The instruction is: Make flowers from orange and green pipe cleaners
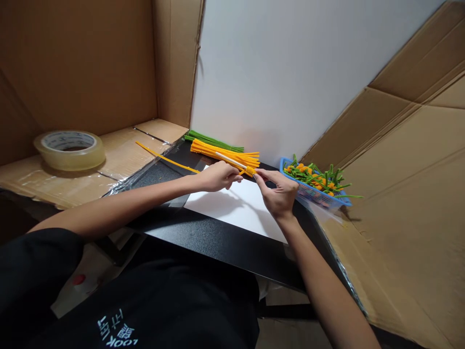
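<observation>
A yellow-orange pipe cleaner (170, 161) trails out to the left from my left hand (218, 176), whose fingers are closed on it. Its other end is wound in a tight coil (250, 171) around a slim white stick (228, 159). My right hand (279, 191) pinches the coiled end of the stick between thumb and fingers. Both hands are above a white sheet (232, 206) on the black table (203, 232). Just behind them lies a bundle of yellow-orange pipe cleaners (221, 149), with a bundle of green pipe cleaners (216, 139) beyond it.
At right, a blue basket (316, 194) holds several green and orange pipe-cleaner pieces (323, 179). A roll of clear tape (70, 150) rests on cardboard (145, 133) at left. Cardboard panels and a white wall (283, 68) enclose the table.
</observation>
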Available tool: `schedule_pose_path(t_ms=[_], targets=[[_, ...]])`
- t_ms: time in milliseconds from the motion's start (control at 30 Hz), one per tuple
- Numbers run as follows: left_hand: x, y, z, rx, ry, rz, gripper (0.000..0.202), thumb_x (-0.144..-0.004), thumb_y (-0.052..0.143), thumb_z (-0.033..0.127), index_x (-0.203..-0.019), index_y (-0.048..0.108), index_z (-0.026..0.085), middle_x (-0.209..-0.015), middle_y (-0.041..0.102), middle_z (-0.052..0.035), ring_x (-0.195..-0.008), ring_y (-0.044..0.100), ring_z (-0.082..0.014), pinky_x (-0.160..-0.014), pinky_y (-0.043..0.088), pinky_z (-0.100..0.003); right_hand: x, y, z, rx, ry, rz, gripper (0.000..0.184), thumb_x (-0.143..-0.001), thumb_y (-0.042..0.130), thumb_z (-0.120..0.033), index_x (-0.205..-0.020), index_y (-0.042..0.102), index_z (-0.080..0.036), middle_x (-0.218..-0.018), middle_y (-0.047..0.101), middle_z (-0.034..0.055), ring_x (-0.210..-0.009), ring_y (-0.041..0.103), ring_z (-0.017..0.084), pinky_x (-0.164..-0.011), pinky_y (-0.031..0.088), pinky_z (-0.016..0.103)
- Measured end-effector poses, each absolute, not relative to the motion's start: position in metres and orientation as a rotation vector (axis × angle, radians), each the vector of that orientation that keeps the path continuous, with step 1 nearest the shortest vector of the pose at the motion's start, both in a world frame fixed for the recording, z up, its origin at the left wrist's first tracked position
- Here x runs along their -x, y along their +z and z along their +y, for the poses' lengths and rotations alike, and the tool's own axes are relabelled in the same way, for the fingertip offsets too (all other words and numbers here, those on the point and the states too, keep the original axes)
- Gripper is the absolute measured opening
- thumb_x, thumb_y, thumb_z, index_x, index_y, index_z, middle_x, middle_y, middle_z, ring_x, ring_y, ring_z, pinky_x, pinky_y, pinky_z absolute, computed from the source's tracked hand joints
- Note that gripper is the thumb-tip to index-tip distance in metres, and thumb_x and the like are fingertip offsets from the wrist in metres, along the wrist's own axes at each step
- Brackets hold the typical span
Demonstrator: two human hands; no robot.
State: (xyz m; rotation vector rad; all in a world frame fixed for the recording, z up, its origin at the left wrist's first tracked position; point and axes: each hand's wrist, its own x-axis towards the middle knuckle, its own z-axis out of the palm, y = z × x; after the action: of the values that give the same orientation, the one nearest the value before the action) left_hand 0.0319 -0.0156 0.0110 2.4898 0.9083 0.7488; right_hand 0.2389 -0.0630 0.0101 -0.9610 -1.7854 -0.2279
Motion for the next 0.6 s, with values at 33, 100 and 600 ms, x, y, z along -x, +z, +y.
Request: schedule_pose_path(t_ms=[33, 100, 600], targets=[[-0.032, 0.011, -0.017, -2.576, 0.758, 0.985, 0.034, -0.100, 0.052, 0.033, -0.085, 0.075, 0.012, -0.069, 0.070, -0.0071, -0.058, 0.057, -0.0134, -0.057, 0.036, -0.026, -0.239, 0.010, -0.062, 0.967, -0.247, -1.800, 0.015, -0.089, 0.067, -0.023, -0.093, 0.082, -0.025, -0.089, 0.081, 0.0045, -0.070, 0.072, 0.021, -0.074, 0.060, 0.037], [-0.033, 0.011, -0.021, -2.743, 0.762, 1.115, 0.032, -0.099, 0.053, 0.035, -0.090, 0.076, 0.014, -0.073, 0.070, -0.0088, -0.063, 0.060, -0.0167, -0.057, 0.034, -0.027, -0.241, 0.009, -0.060, 0.977, -0.269, -1.830, 0.016, -0.089, 0.066, -0.022, -0.092, 0.081, -0.025, -0.088, 0.081, 0.0048, -0.069, 0.072, 0.021, -0.072, 0.059, 0.037], [-0.017, 0.024, -0.009, -2.864, 0.942, 1.037, 0.019, -0.092, 0.062, 0.030, -0.089, 0.079, 0.023, -0.087, 0.079, -0.0029, -0.073, 0.066, -0.0136, -0.059, 0.032, -0.025, -0.251, 0.006, -0.051, 0.922, 0.162, -2.069, 0.013, -0.087, 0.072, -0.027, -0.091, 0.082, -0.021, -0.088, 0.080, 0.0074, -0.070, 0.069, 0.018, -0.070, 0.055, 0.033]])
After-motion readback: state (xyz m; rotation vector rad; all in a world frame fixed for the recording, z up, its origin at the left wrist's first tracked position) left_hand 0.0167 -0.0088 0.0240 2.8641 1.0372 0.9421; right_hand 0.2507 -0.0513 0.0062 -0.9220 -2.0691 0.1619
